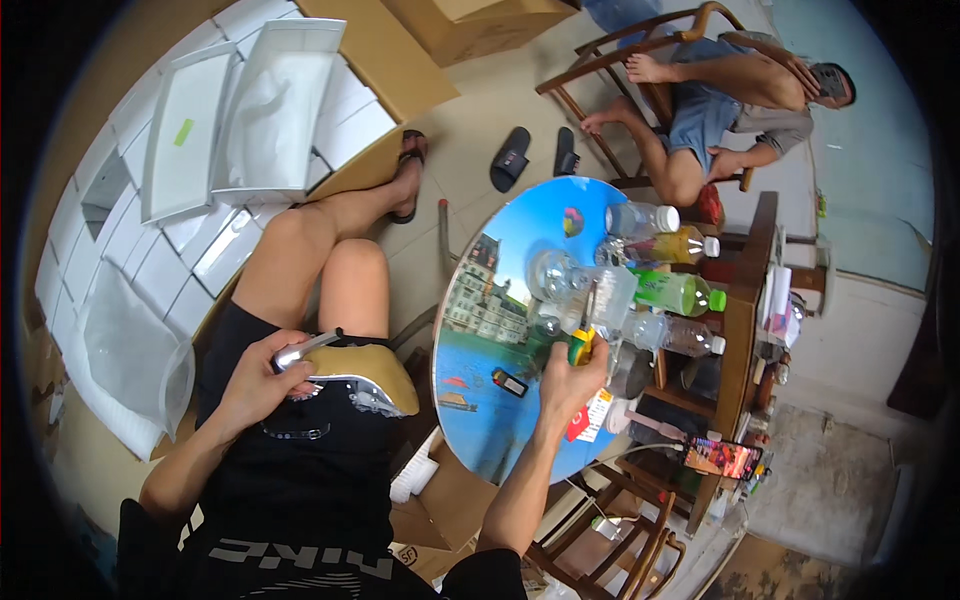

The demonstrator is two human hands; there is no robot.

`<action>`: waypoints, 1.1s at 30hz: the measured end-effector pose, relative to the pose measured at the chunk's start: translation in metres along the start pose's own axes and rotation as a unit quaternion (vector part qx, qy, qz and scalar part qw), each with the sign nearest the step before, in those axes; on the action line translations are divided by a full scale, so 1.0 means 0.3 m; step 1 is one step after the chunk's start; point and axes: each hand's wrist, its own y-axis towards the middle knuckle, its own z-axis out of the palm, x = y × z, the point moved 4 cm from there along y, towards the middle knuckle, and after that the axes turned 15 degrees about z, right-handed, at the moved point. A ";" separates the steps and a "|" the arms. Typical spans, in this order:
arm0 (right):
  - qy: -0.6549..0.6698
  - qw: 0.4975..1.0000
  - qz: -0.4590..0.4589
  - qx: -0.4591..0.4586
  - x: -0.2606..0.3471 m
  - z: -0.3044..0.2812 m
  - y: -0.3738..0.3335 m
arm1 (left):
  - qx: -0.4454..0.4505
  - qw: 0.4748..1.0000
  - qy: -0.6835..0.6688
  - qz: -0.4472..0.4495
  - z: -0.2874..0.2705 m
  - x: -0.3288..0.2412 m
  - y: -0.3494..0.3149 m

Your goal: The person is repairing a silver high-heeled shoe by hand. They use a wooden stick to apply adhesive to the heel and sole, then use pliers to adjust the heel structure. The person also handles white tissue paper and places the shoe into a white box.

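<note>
My left hand (262,380) is closed around the silver heel of a high-heeled sandal (370,378), above my lap. The sandal lies tilted, with its tan sole facing up and a shiny silver edge below. A thin buckled strap (298,433) shows beneath my left hand. Over the round table (478,350), my right hand (574,380) grips a yellow-and-green handled tool (581,346). A thin grey shaft or blade points away from it, toward the bottles; its exact kind is unclear. A small dark lighter-like object (510,382) lies on the table, left of my right hand.
Several plastic bottles (680,291) crowd the table's right side. On the left, a large carton (375,80) holds white boxes and an opened white box (275,110). A lit phone (722,458) stands at right. Another person (710,110) sits beyond, near black slippers (510,158).
</note>
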 end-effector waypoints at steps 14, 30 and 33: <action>0.006 1.000 0.012 0.000 -0.011 0.004 0.012 | -0.022 1.000 0.004 0.004 0.005 0.007 -0.002; 0.003 1.000 -0.004 -0.009 0.004 0.002 0.004 | -0.009 1.000 0.002 0.008 -0.003 0.003 -0.004; 0.001 1.000 0.000 -0.009 0.008 -0.001 0.001 | -0.006 1.000 -0.001 0.008 0.000 0.001 -0.005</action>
